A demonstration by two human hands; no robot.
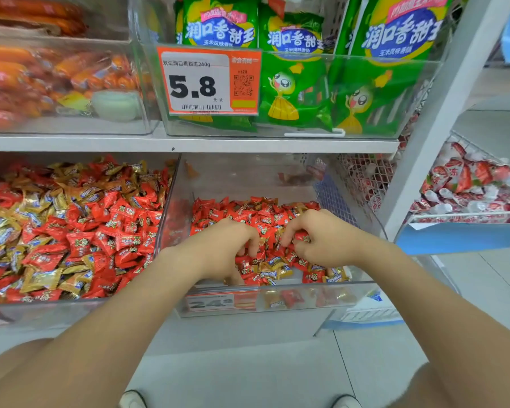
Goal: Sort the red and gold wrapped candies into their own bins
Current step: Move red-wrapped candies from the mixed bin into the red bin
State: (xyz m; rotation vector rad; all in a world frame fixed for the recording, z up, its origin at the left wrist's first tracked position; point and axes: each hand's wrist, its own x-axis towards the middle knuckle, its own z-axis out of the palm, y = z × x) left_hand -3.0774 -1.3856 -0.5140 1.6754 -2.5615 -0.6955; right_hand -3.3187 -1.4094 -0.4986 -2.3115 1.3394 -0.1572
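Your left hand (223, 250), right hand (326, 241) both in right bin (292, 285); right fingers (290, 229) pinch red candy (302, 237); left fingers (248, 232) curled into pile (248, 212), grasp unclear.

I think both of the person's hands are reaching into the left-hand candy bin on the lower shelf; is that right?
Not quite. In the head view, the left hand and the right hand are both in the right-hand candy bin on the lower shelf, below the green packets, and the right hand pinches a red candy. No hand is in the left-hand candy bin.
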